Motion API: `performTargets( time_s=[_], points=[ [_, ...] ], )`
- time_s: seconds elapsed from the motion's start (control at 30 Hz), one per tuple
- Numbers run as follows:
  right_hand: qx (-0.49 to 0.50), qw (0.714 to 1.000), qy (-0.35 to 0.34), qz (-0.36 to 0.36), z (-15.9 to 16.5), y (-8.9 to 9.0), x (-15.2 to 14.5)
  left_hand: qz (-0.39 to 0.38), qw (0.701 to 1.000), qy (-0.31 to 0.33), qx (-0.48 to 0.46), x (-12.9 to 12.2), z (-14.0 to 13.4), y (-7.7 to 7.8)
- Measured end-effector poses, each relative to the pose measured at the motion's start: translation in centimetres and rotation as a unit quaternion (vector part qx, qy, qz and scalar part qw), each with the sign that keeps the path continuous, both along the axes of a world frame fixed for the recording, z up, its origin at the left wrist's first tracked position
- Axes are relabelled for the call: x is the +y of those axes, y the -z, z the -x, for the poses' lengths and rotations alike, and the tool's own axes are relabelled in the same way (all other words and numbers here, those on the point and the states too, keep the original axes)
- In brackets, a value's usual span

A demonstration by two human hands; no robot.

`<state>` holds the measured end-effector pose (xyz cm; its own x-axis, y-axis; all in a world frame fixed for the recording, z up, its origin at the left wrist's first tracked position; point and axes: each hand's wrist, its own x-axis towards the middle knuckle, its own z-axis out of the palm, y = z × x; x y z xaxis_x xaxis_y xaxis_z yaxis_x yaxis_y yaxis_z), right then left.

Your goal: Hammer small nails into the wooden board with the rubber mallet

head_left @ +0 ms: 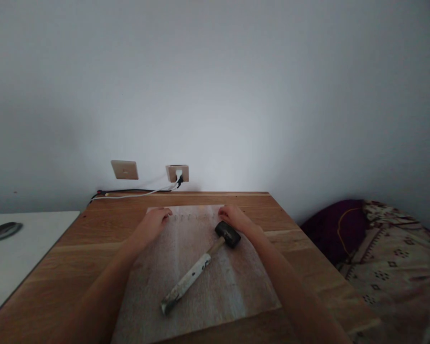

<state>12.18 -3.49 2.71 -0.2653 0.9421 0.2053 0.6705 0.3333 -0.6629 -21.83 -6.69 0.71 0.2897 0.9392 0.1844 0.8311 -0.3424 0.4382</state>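
Observation:
A pale, worn wooden board (195, 286) lies flat on the wooden table. Across its far end runs a row of several small, thin upright nails (189, 216), blurred in this light. My left hand (157, 222) rests at the board's far left corner, fingers curled in beside the left end of the row. At the far right corner, my right hand (232, 216) has its fingers bent toward the row's right end. Whatever either hand pinches is too small to make out. A rubber mallet (193, 273) with a black head and white-wrapped handle lies diagonally on the board, its head just below my right hand.
Behind the table (71, 258) rises a plain wall with a socket (172, 173) and a second wall plate (124, 169). Cables (139, 192) run along the back edge. A white surface (25, 258) adjoins left, holding a dark round object (5, 231). Patterned fabric (390, 267) lies right.

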Motion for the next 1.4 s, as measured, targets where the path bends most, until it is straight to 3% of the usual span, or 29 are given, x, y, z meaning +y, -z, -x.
performTargets(
  time_s=[0.1, 0.17, 0.23, 0.3, 0.37, 0.4, 0.43, 0.5, 0.57, 0.63, 0.73, 0.83, 0.87, 0.93, 1.03, 1.1, 1.13, 1.2, 1.3, 1.4],
  points=[
    [0.083, 0.996, 0.023, -0.011, -0.4, 0.6, 0.6, 0.001, 0.997, -0.009, -0.074, 0.2, 0.3, -0.1],
    [0.142, 0.989, 0.049, -0.015, -0.9, 0.7, 0.6, -0.003, 0.982, -0.05, -0.181, 0.3, 0.4, -0.5],
    [0.172, 0.983, 0.057, 0.001, -1.1, 0.6, 0.8, 0.005, 0.934, -0.112, -0.34, 0.6, 0.4, -0.7],
    [0.155, 0.986, 0.052, 0.031, -0.9, 0.4, 1.0, 0.053, 0.859, -0.157, -0.484, 0.8, 0.3, -0.8],
    [0.093, 0.993, 0.043, 0.064, -0.1, 0.2, 1.4, 0.124, 0.807, -0.176, -0.551, 1.1, 0.2, -0.5],
    [0.051, 0.995, 0.037, 0.079, 0.4, 0.1, 1.6, 0.153, 0.8, -0.176, -0.552, 1.2, 0.1, -0.4],
    [0.007, 0.995, 0.031, 0.092, 1.0, 0.0, 1.8, 0.17, 0.812, -0.172, -0.531, 1.2, 0.0, -0.2],
    [-0.076, 0.991, 0.019, 0.11, 2.3, -0.1, 2.0, 0.16, 0.877, -0.153, -0.426, 1.1, -0.3, 0.0],
    [-0.139, 0.983, 0.013, 0.117, 3.4, -0.3, 2.1, 0.116, 0.955, -0.111, -0.25, 0.9, -0.8, -0.1],
    [-0.177, 0.977, 0.009, 0.116, 4.1, -0.7, 2.1, 0.068, 0.993, -0.058, -0.071, 0.6, -1.4, -0.3],
    [-0.175, 0.98, 0.004, 0.097, 4.3, -2.0, 1.9, 0.032, 0.996, 0.008, 0.08, 0.5, -2.2, -0.8],
    [-0.118, 0.99, 0.007, 0.074, 3.5, -3.4, 1.5, 0.021, 0.996, 0.018, 0.08, 1.0, -2.6, -1.2],
    [-0.096, 0.993, 0.01, 0.072, 3.2, -3.7, 1.4, 0.022, 0.999, 0.0, 0.032, 1.3, -2.6, -1.3],
    [-0.062, 0.995, 0.011, 0.078, 2.7, -4.0, 1.1, 0.052, 0.984, -0.058, -0.159, 2.1, -2.5, -1.4],
    [-0.046, 0.995, 0.007, 0.094, 2.8, -3.4, 0.9, 0.133, 0.887, -0.108, -0.429, 3.1, -2.2, -1.3],
    [-0.06, 0.993, 0.003, 0.101, 3.5, -2.5, 1.0, 0.188, 0.842, -0.111, -0.493, 3.4, -1.9, -1.1],
    [-0.073, 0.992, 0.001, 0.103, 3.9, -2.0, 1.2, 0.203, 0.84, -0.112, -0.49, 3.4, -1.9, -1.0],
    [-0.097, 0.99, -0.002, 0.102, 5.1, -1.1, 1.4, 0.196, 0.876, -0.112, -0.426, 3.1, -1.9, -0.7],
    [-0.105, 0.99, -0.004, 0.098, 6.6, -0.2, 1.7, 0.104, 0.974, -0.085, -0.182, 2.3, -2.4, -0.3],
    [-0.068, 0.994, -0.002, 0.084, 6.9, -0.5, 1.7, 0.043, 0.999, -0.023, 0.019, 1.5, -3.4, -0.4]
  ],
)
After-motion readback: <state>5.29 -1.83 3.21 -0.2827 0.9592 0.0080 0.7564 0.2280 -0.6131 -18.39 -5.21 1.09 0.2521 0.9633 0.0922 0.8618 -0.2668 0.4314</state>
